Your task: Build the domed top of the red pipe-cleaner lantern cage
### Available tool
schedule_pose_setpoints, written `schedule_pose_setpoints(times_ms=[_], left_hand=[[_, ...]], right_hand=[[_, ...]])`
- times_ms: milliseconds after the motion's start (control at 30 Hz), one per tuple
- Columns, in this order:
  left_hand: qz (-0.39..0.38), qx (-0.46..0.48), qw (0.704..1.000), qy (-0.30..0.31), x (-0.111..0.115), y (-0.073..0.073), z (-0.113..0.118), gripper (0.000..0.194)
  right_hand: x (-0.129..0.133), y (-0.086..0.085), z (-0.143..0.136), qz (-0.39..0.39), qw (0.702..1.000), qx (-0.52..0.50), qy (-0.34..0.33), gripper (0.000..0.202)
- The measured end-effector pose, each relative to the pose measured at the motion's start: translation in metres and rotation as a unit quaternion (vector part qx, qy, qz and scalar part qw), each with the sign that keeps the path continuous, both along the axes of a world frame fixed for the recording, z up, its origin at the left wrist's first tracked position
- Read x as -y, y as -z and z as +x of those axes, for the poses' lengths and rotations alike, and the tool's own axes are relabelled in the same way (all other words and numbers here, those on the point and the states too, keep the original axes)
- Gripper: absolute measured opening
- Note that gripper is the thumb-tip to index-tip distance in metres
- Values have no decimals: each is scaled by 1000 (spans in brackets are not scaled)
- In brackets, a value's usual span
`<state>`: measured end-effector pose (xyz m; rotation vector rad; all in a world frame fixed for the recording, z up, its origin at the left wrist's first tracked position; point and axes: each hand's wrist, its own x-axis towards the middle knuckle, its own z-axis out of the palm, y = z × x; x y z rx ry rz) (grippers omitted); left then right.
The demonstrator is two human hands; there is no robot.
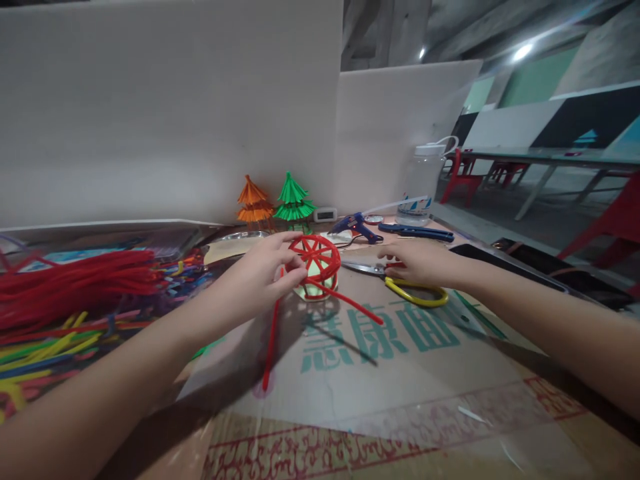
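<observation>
My left hand (273, 267) is closed, thumb and fingers pinching the edge of a red pipe-cleaner wheel (316, 257) with spokes. Two long red stems stick out from it, one (271, 340) pointing down and one (355, 309) slanting right. Beneath the wheel is a pale round piece (315, 288), partly hidden. My right hand (405, 260) has its fingers curled over the middle of the yellow-handled scissors (425, 301), which lie low over the table with their blades toward the wheel. Part of the scissors is covered by that hand.
Piles of red (75, 280) and multicoloured pipe cleaners (45, 353) lie at left. Behind stand an orange tree (253, 200), a green tree (293, 200), a small white digital display (325, 215), a blue glue gun (357, 227), blue pliers-like tool (417, 231) and clear bottle (415, 187).
</observation>
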<state>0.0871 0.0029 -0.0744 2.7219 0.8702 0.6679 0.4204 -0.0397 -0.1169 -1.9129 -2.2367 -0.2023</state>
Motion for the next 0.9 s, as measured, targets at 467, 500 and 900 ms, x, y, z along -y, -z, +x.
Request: schedule_pose_setpoints(times_ms=[467, 500, 900], left_hand=[[53, -17, 998, 26, -1, 4, 0, 34], [52, -19, 998, 24, 0, 3, 0, 35], [29, -22, 999, 22, -9, 1, -3, 39]], right_hand=[[19, 4, -65, 73, 982, 28, -172, 17], [16, 3, -60, 77, 983, 43, -160, 17], [-16, 14, 23, -40, 998, 41, 28, 29]])
